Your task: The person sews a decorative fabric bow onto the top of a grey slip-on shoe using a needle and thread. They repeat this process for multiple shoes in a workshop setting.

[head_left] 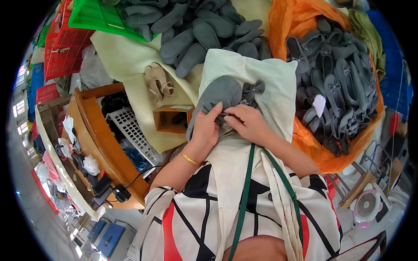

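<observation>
Over my lap, my left hand (207, 129) is closed around a grey flat shoe (223, 92), whose sole faces up and toe points away from me. The fingers of my right hand (247, 123) are pinched together at the shoe's near right side, on its grey fabric beside my left thumb. Exactly what lies between those fingertips is too small to make out. Just beyond my right hand a dark grey bow (257, 88) shows against the white cloth (278, 100) spread beneath.
Many grey shoes (207, 35) are heaped ahead, beside a green crate (98, 19). At right an orange sack (300, 135) holds more. To the left are beige sandals (157, 80), a small open box (169, 126), a white basket (130, 126) and a wooden table (100, 135).
</observation>
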`<state>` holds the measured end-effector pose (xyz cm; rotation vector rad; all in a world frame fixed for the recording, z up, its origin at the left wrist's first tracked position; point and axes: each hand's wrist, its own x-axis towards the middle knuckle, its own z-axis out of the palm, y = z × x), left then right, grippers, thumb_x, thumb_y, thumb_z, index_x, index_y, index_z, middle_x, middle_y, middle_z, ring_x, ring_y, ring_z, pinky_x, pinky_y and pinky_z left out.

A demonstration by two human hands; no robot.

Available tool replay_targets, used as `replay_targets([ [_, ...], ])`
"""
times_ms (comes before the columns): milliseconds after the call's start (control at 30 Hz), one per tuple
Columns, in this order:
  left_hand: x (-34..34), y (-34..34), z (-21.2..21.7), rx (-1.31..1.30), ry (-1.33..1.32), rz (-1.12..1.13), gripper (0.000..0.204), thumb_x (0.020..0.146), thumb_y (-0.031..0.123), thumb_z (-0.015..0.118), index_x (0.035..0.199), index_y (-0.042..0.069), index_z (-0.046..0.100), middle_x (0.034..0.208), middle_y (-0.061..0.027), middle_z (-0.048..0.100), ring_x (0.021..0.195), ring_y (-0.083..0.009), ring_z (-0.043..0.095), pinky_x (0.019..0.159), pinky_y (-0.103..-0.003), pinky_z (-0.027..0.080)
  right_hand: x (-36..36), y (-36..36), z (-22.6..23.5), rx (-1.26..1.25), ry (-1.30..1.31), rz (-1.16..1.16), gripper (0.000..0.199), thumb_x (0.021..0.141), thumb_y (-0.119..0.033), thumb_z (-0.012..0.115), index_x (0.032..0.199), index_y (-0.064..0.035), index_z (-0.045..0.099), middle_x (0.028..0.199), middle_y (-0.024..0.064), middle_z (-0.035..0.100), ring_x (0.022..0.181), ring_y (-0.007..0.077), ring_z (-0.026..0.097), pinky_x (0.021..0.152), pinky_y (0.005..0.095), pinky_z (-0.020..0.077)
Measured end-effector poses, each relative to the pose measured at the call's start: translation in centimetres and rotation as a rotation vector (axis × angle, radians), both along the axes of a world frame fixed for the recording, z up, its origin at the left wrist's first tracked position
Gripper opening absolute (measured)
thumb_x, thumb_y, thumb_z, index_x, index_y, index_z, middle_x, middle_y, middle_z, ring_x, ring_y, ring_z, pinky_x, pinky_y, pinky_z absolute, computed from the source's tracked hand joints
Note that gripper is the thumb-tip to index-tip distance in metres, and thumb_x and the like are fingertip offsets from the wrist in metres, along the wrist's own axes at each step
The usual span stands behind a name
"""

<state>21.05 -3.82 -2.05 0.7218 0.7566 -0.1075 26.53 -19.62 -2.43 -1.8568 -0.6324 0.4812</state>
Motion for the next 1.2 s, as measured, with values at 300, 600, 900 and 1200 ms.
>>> replay_targets([
  [300, 0.2, -0.7, -1.1, 0.064, -0.036, 0.102, 0.037, 0.094, 0.008, 0.067, 0.129, -0.001, 0.058, 0.124, -0.0098, 0.065, 0.112, -0.0187, 0.063, 0.099, -0.031, 0.050, 1.6, -7.3, 0.5, 0.339, 0.759, -0.402, 0.019, 0.097, -0.009, 0.060, 0.115, -0.0023, 0.063, 0.086, 0.0049, 0.067, 0.076, 0.0112, 0.064, 0.068, 0.0245, 0.0512],
  [600, 0.5, -0.9, -0.9, 0.000, 0.016, 0.245, 0.039, 0.089, 0.010, 0.074, 0.124, -0.002, 0.060, 0.121, -0.0084, 0.066, 0.108, -0.0179, 0.064, 0.096, -0.031, 0.050, 1.4, -4.4, 0.7, 0.126, 0.819, -0.363, 0.014, 0.099, -0.016, 0.062, 0.107, -0.0055, 0.066, 0.075, 0.0000, 0.063, 0.061, 0.0064, 0.058, 0.056, 0.0213, 0.0471],
  [900, 0.6, -0.5, -1.0, 0.004, 0.062, 0.227, 0.030, 0.089, 0.008, 0.074, 0.116, 0.001, 0.064, 0.111, -0.0059, 0.069, 0.099, -0.0154, 0.065, 0.087, -0.029, 0.052, 2.3, 0.7, 1.7, -0.138, 0.281, -0.078, 0.015, 0.092, -0.012, 0.060, 0.103, -0.0028, 0.065, 0.080, 0.0135, 0.068, 0.062, 0.0233, 0.063, 0.061, 0.0323, 0.0495],
  [1200, 0.4, -0.3, -1.3, -0.027, 0.059, 0.214, 0.030, 0.088, 0.008, 0.075, 0.116, 0.002, 0.064, 0.112, -0.0054, 0.069, 0.100, -0.0152, 0.065, 0.088, -0.029, 0.052, 2.6, 1.2, 1.8, -0.168, 0.273, -0.070, 0.015, 0.090, -0.012, 0.060, 0.099, -0.0026, 0.066, 0.082, 0.0166, 0.068, 0.067, 0.0299, 0.065, 0.063, 0.0359, 0.0515],
])
